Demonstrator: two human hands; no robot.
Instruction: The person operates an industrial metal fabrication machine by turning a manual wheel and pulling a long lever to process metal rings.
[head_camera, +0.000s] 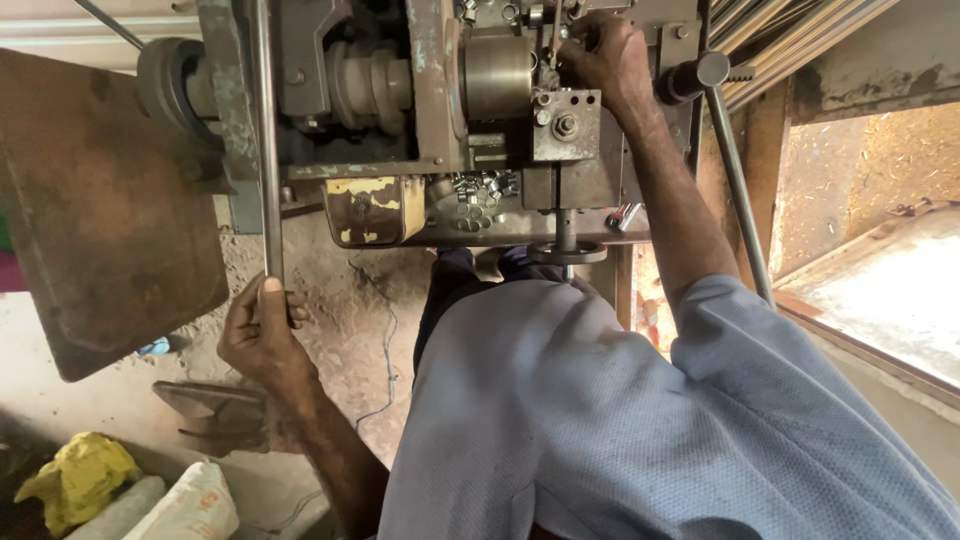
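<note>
Left hand (262, 335) clamps steel rod (266, 150); right hand (607, 55) grips lathe (430, 120) fitting.

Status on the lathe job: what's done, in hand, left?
Done: small cut metal pieces lie in the lathe's tray. In hand: left hand grips the long steel bar; right hand is up at the tool post. Left: most of the bar is still uncut.

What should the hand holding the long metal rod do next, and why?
Probably slide the long grey metal rod further up into the worn grey lathe machine. The left hand grips its lower end, while the right hand rests at the machine's top.
</note>
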